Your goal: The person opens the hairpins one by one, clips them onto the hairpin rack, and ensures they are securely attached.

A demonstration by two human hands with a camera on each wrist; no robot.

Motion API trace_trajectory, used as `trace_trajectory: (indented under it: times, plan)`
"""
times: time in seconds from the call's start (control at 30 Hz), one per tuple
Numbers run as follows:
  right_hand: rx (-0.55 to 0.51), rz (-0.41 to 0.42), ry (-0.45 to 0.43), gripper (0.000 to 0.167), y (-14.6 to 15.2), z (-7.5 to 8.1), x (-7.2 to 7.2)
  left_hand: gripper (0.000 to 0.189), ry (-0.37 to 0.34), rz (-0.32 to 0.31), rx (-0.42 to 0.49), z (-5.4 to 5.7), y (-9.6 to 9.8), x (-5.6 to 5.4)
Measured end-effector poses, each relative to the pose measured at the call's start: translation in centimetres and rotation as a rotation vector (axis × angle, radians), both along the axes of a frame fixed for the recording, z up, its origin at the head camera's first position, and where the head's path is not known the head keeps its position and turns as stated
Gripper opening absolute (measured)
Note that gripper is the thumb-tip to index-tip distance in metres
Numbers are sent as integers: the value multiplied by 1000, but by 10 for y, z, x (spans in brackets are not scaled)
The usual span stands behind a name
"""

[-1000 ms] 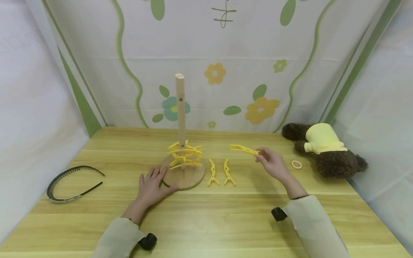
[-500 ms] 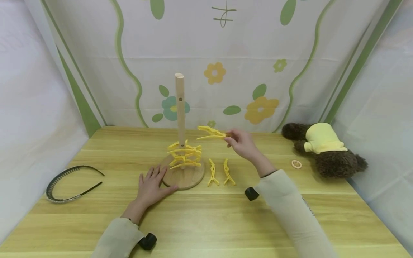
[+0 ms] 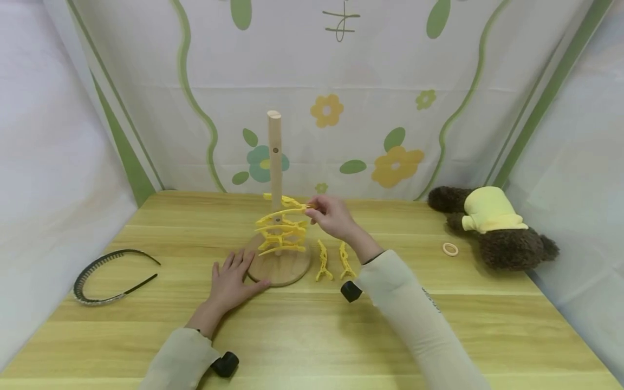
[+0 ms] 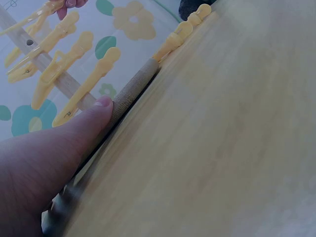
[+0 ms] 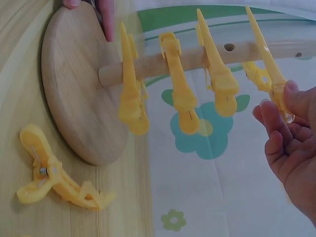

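My right hand point(image 3: 332, 218) pinches a yellow alligator hair clip point(image 5: 268, 58) by its handle end. The clip's two arms are spread apart, one on each side of the wooden post point(image 3: 275, 168). Below it on the post, three more yellow hair clips point(image 5: 178, 81) are stacked closely one above another. Fingers spread, my left hand point(image 3: 231, 287) rests on the left front edge of the round wooden base point(image 3: 277, 273); its thumb touches the rim in the left wrist view. Two loose yellow clips point(image 3: 323, 261) lie on the table, just right of the base.
A black toothed headband point(image 3: 99, 299) lies on the wooden table point(image 3: 292, 341) at left. Far right is a dark furry plush toy point(image 3: 507, 246) in a yellow shirt, with a small pale ring point(image 3: 450, 249) beside it. A flower-print cloth point(image 3: 370, 70) hangs behind the table.
My right hand has carried the hair clip leftward to the post, and the clip's arms have gone from nearly closed to spread around it. The left hand stays on the base.
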State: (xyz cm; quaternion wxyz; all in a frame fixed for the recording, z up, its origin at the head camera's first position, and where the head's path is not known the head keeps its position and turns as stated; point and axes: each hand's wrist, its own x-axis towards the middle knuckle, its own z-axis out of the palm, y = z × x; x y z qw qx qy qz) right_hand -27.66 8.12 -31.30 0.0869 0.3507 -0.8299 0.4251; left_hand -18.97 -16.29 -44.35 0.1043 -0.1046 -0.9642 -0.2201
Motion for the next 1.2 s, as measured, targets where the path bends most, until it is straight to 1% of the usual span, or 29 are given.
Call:
trace_trajectory:
  times: [0.23, 0.43, 0.6, 0.83, 1.0, 1.1, 1.2]
  plan:
    - [8, 7, -11, 13, -10, 0, -2, 88, 6, 7, -6, -1, 0, -1]
    - [15, 6, -47, 18, -12, 1, -2, 87, 2, -5, 2, 0, 1, 0]
    - [41, 10, -49, 21, -13, 3, -2, 86, 8, 1, -8, 0, 0, 0]
    - [62, 36, -59, 24, -14, 4, 0, 87, 4, 1, -7, 1, 1, 1]
    - [42, 63, -74, 24, -13, 5, 2, 87, 0, 2, -7, 2, 1, 1]
    - [46, 71, -56, 26, -12, 5, 3, 87, 2, 3, -9, 2, 1, 1]
    - [60, 68, -58, 31, -11, 7, 5, 87, 3, 2, -10, 2, 1, 1]
